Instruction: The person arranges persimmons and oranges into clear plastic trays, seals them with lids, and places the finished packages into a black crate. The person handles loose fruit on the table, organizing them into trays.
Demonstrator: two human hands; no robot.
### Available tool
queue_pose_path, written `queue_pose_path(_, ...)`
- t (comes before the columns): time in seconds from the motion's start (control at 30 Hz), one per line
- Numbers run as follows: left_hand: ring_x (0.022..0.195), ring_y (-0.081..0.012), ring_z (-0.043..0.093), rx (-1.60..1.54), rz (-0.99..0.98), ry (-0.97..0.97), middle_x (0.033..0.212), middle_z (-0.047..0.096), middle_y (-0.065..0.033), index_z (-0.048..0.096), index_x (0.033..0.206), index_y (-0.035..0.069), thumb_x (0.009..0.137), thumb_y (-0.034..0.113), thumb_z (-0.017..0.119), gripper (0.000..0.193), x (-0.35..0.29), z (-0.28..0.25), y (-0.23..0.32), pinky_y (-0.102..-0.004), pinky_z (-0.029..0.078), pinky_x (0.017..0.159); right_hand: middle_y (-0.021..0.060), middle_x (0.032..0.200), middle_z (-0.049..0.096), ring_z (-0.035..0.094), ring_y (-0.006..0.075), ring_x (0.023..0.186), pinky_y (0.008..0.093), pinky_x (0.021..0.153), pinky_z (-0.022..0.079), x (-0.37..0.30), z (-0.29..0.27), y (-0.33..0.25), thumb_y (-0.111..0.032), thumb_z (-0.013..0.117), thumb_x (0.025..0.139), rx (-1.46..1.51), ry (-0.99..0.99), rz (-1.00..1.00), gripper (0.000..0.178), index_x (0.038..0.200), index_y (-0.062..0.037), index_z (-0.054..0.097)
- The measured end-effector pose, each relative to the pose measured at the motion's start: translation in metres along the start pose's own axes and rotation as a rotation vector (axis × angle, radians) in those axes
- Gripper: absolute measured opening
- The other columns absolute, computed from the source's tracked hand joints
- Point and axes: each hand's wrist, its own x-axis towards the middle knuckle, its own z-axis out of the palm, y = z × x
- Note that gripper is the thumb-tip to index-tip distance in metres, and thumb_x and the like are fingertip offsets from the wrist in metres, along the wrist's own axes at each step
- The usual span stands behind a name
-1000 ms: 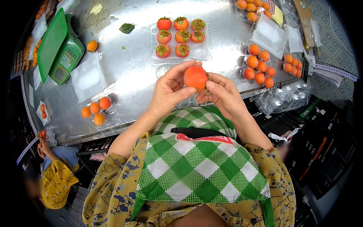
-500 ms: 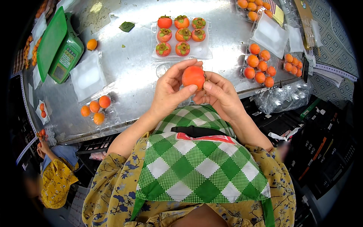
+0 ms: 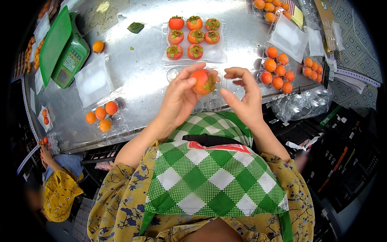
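Observation:
Between the fingers and thumb of my left hand (image 3: pixel 177 94) is an orange-red persimmon (image 3: pixel 200 82), its green leafy cap turned to the right. My right hand (image 3: pixel 244 94) is apart from the fruit, just to its right, with thumb and fingers spread and nothing in them. Beyond my hands, a clear plastic tray (image 3: pixel 221 55) with a white liner holds several persimmons (image 3: pixel 195 36) in rows, most of them cap up; its near right spot has no fruit. Partly hidden behind my hands, the tray's clear moulded lid (image 3: pixel 213 105) lies on the metal table.
A green scale (image 3: pixel 66 66) stands far left, near a single persimmon (image 3: pixel 98 46) and an empty lined tray (image 3: pixel 93 80). More fruit (image 3: pixel 105 126) sits in packs at left and in trays (image 3: pixel 278 69) at right. A co-worker in yellow (image 3: pixel 62 193) is at lower left.
My right hand has let go of the persimmon and moved right, opening its fingers. The persimmon has turned in my left hand, so its green cap now shows.

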Motion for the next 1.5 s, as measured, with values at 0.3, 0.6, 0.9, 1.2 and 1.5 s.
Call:
queue_pose_path(0.3,0.126,-0.0375,0.045,-0.444,-0.270,-0.027,0.133,0.047,-0.0229,0.041,0.132,-0.002,0.096,0.029,0.036,0.048,-0.004,0.008,-0.008,-0.0488,0.033,0.109,0.0127,0.115,0.053,0.058,0.0233,0.102,0.0345,0.090,0.048,0.000,0.028,0.004,-0.012,0.079,0.064,-0.056,0.018,-0.119,0.068,0.123,-0.0017,0.046)
queue_pose_path(0.6,0.120,-0.0343,0.051,-0.244,-0.223,0.005,0.132,0.047,-0.0205,0.033,0.138,0.003,0.096,0.031,0.042,0.051,-0.007,0.015,-0.004,-0.0476,0.042,0.103,0.0087,0.119,0.055,0.055,0.0165,0.110,0.0317,0.094,0.045,0.003,0.011,0.020,-0.014,0.074,0.074,0.900,-0.218,0.206,0.055,0.121,-0.0012,0.049)
queue_pose_path(0.9,0.116,-0.0327,0.055,-0.086,-0.235,-0.035,0.132,0.046,-0.0173,0.026,0.142,0.006,0.097,0.028,0.047,0.055,-0.010,0.024,0.002,-0.0444,0.049,0.097,0.0119,0.120,0.055,0.055,0.0186,0.110,0.0312,0.097,0.044,0.000,0.011,0.032,-0.037,0.063,0.081,1.129,-0.321,0.357,0.066,0.128,0.0048,0.045)
queue_pose_path(1.2,0.115,-0.0329,0.056,-0.080,-0.173,0.051,0.134,0.044,-0.0166,0.026,0.142,0.009,0.097,0.025,0.047,0.052,-0.010,0.024,0.001,-0.0437,0.048,0.098,0.0109,0.119,0.053,0.055,0.0207,0.109,0.0348,0.096,0.042,-0.004,0.024,0.019,-0.023,0.070,0.076,0.260,0.031,-0.087,0.061,0.126,0.0000,0.044)
queue_pose_path(1.5,0.110,-0.0278,0.059,-0.053,-0.232,0.033,0.123,0.054,-0.0144,0.039,0.122,0.009,0.097,0.018,0.050,0.029,-0.010,0.019,-0.002,-0.0431,0.049,0.095,0.0123,0.121,0.053,0.052,0.0193,0.113,0.0336,0.098,0.040,-0.001,-0.001,0.017,-0.024,0.059,0.083,0.704,-0.199,0.145,0.058,0.132,0.0018,0.041)
